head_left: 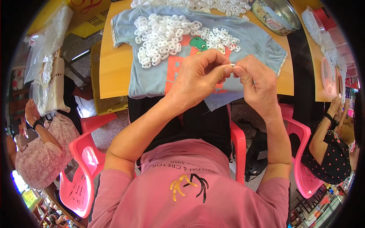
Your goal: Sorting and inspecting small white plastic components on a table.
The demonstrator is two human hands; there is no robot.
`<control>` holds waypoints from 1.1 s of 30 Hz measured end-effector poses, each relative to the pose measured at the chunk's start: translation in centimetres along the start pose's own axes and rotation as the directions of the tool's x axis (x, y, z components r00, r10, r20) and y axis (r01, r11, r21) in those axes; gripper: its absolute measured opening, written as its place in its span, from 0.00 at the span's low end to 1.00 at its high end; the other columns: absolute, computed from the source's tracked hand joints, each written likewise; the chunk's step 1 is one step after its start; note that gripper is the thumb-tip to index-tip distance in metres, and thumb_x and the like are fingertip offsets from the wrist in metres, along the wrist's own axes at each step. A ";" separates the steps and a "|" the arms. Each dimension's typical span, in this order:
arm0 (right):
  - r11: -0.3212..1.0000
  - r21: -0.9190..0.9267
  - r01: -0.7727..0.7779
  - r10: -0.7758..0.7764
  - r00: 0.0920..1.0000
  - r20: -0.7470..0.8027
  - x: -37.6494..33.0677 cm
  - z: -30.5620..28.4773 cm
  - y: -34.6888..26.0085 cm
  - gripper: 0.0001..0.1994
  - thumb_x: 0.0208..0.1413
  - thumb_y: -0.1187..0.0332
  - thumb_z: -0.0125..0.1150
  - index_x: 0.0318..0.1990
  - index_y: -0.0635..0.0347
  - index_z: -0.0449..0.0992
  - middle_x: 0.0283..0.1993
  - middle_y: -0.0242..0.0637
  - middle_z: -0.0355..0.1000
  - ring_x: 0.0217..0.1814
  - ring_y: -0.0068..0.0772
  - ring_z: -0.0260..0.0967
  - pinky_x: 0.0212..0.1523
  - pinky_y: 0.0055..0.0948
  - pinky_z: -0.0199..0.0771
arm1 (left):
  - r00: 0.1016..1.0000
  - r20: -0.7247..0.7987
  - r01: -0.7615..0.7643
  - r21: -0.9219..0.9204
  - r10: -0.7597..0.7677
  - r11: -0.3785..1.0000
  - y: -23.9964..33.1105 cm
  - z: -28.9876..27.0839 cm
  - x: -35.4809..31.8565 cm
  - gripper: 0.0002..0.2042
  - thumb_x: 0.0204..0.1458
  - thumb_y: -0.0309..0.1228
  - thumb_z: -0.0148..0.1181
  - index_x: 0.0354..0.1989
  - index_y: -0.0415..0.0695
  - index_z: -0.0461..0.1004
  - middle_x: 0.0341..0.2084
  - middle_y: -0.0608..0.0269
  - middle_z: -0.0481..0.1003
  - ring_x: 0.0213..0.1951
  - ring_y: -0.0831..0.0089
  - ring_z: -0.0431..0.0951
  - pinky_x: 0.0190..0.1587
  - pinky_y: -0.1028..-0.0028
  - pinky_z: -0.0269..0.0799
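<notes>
My left hand and my right hand meet above the front right part of a blue-grey T-shirt spread on the table. Both are closed in a pinch, fingertips almost touching. Between them shows a small white plastic piece, mostly hidden by the fingers. Just beyond my hands lies a small pile of white two-hole plastic pieces. A larger heap of oval white two-hole plastic pieces covers the shirt's left and middle. A green dinosaur print shows between the piles.
More white pieces lie along the table's far edge, beside a round metal tin. The wooden table ends before my lap. Pink plastic chairs stand at both sides. Other people sit at left and right.
</notes>
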State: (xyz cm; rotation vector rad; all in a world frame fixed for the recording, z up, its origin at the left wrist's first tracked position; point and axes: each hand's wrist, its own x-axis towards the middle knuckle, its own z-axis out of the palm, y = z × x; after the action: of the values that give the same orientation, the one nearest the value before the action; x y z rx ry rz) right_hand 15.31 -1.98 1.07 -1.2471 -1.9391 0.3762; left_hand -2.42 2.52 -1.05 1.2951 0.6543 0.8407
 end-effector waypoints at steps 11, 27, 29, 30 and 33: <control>1.000 -0.015 0.019 -0.018 1.000 0.025 0.2 0.7 -1.2 0.03 0.55 0.78 0.58 0.35 0.66 0.71 0.28 0.43 0.67 0.27 0.45 0.66 0.27 0.35 0.66 | 0.996 0.010 0.091 -0.120 -0.090 0.989 -0.3 -1.0 -0.9 0.08 0.57 0.30 0.59 0.34 0.37 0.72 0.23 0.69 0.74 0.26 0.84 0.72 0.28 0.81 0.70; 0.995 -0.017 -0.099 0.098 0.991 -0.086 2.3 1.6 0.3 0.05 0.58 0.74 0.58 0.37 0.67 0.74 0.35 0.38 0.74 0.32 0.26 0.70 0.32 0.23 0.69 | 0.788 -0.544 -0.032 0.433 0.290 0.901 4.8 -14.5 -8.5 0.05 0.57 0.27 0.58 0.37 0.38 0.75 0.28 0.67 0.76 0.30 0.83 0.73 0.36 0.83 0.69; 0.980 -0.062 -0.188 0.181 0.978 -0.103 2.3 0.5 1.4 0.04 0.57 0.74 0.58 0.37 0.66 0.74 0.35 0.40 0.73 0.31 0.29 0.70 0.32 0.26 0.69 | 0.675 -0.672 0.074 0.472 0.304 0.878 4.4 -19.7 -10.8 0.05 0.57 0.27 0.59 0.37 0.38 0.75 0.29 0.66 0.76 0.31 0.83 0.74 0.37 0.83 0.70; 0.958 -0.100 -0.269 0.256 0.959 -0.121 2.3 0.1 1.9 0.04 0.56 0.74 0.59 0.36 0.66 0.74 0.34 0.41 0.72 0.30 0.33 0.70 0.31 0.28 0.69 | 0.654 -0.695 0.091 0.466 0.300 0.880 3.3 -22.7 -12.1 0.06 0.56 0.27 0.60 0.37 0.37 0.75 0.29 0.66 0.76 0.30 0.83 0.74 0.37 0.83 0.71; 0.969 -0.134 -0.207 0.197 0.977 -0.083 2.0 0.1 3.2 0.05 0.56 0.73 0.60 0.38 0.65 0.75 0.37 0.35 0.74 0.31 0.23 0.69 0.30 0.23 0.68 | 0.644 -0.715 0.196 0.498 0.272 0.845 -1.6 -31.6 -16.3 0.08 0.56 0.27 0.60 0.40 0.36 0.75 0.29 0.66 0.77 0.30 0.82 0.75 0.34 0.83 0.72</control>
State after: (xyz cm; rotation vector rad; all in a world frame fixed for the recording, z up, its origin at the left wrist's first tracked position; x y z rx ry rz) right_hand 16.90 1.29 -0.04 -1.5375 -1.8105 0.2972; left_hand -36.98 6.35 -8.74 1.4174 1.6644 1.3304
